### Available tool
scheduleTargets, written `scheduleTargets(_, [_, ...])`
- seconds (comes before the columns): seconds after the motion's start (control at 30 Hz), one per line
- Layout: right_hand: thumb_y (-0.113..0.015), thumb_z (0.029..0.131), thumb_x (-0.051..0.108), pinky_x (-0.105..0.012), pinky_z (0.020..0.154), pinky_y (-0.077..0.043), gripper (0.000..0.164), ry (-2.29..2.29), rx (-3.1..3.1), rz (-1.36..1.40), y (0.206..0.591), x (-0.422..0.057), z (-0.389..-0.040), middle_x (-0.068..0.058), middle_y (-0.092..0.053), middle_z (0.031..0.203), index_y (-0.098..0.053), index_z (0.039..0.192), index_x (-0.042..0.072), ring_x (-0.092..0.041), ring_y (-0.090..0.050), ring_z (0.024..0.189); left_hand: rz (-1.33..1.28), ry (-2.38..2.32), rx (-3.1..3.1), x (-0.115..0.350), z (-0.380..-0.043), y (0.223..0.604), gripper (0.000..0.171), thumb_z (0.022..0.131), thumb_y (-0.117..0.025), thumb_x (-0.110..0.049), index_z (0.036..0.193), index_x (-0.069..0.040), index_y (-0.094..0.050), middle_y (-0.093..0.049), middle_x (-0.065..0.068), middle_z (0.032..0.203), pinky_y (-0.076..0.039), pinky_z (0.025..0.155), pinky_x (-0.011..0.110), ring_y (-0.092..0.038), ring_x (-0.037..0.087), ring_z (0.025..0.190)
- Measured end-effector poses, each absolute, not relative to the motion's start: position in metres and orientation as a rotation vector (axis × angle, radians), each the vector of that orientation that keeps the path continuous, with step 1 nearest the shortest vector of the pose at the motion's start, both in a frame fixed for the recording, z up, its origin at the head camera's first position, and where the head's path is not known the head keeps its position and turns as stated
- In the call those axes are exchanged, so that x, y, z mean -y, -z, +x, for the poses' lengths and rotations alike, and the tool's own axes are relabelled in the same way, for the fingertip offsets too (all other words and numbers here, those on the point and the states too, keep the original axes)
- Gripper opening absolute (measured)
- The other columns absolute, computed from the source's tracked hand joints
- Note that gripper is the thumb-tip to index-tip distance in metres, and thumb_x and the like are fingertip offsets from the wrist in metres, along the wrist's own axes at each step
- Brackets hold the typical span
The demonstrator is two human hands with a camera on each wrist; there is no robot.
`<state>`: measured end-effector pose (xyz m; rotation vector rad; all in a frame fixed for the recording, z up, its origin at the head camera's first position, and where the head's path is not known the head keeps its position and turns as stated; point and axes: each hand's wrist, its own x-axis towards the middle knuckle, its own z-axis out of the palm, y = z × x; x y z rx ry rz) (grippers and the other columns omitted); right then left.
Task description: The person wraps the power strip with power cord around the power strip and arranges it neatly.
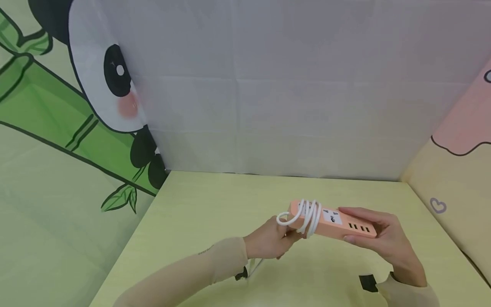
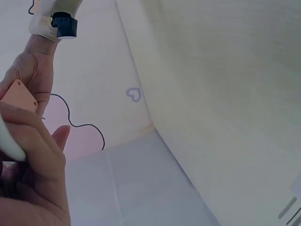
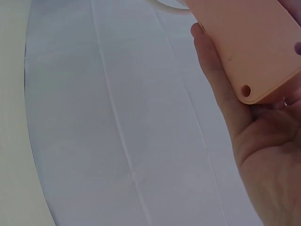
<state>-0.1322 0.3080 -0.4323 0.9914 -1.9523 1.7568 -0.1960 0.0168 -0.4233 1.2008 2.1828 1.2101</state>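
Observation:
An orange power strip [image 1: 342,220] with white socket panels and several USB slots is held up at a tilt over the table. Its white cord [image 1: 313,218] loops several times around the left part of the strip. My right hand [image 1: 390,238] grips the strip's right end between thumb and fingers. In the right wrist view the strip's underside [image 3: 249,47] lies along that hand's fingers. Beside the wrapped end, my left hand [image 1: 266,241] has its fingers curled round the cord. A thin tail of cord hangs below this hand, and its free end is hidden.
The pale yellow table [image 1: 199,204] meets a grey-white back wall [image 1: 268,106]. Printed cloth walls stand at both sides, with bamboo [image 1: 69,111] on the left and a small heart [image 1: 438,205] on the right. Dark pieces show at both sleeves.

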Motion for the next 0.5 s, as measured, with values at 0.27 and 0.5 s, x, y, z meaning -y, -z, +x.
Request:
scheduleTargets(0.27, [-0.064, 0.069, -0.036, -0.018, 0.071, -0.055, 0.060, -1.775, 1.906, 0.937, 0.433, -0.310, -0.129, -0.007, -0.072, 0.125, -0.057, 0.127, -0.021, -0.009, -0.067, 0.091, 1.063, -1.222, -2.150, -0.006, -0.169, 0.427, 0.034, 0.108, -0.049, -0.032, 0.113, -0.008, -0.073, -0.039, -0.005, 0.046, -0.041, 0.050, 0.018, -0.036, 0.007, 0.035])
scheduleTargets(0.5, [-0.066, 0.072, -0.033, -0.018, 0.067, -0.055, 0.056, -1.748, 2.022, 0.764, 0.433, -0.308, -0.122, 0.006, -0.074, 0.120, -0.056, 0.126, -0.021, -0.004, -0.066, 0.087, 1.058, -1.269, -2.087, 0.007, -0.156, 0.427, 0.036, 0.108, -0.048, -0.034, 0.110, -0.009, -0.074, -0.039, -0.007, 0.050, -0.033, 0.046, 0.018, -0.035, 0.004, 0.041])
